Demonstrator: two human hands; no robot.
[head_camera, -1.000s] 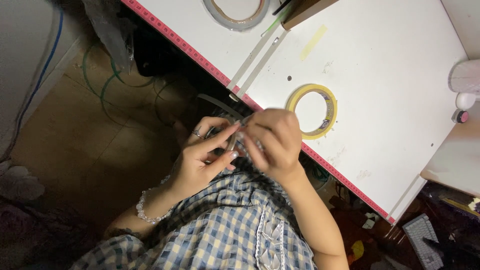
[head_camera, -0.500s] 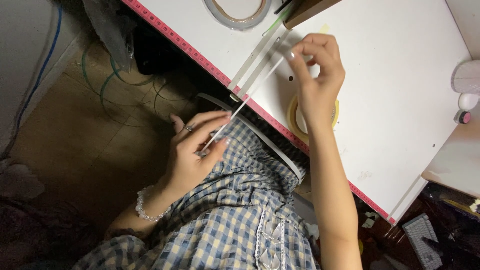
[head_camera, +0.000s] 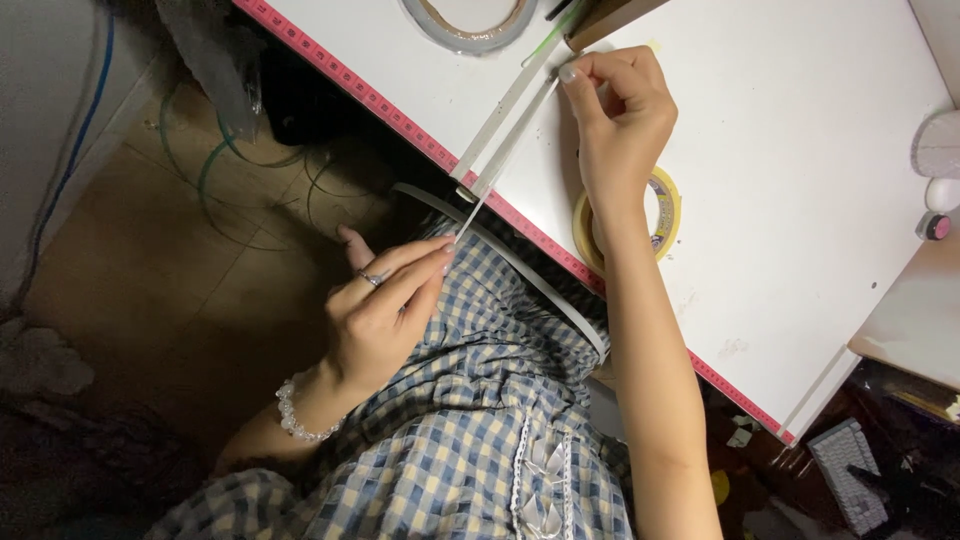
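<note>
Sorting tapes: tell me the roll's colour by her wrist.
Yellow tape roll, in the head view.

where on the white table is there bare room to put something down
The widest bare patch of the table lies right of the right hand, toward the white lamp base. A smaller patch lies below the tape roll, along the red edge. It is crowded at the top, near the grey ring, the strips and the wooden piece.
</note>
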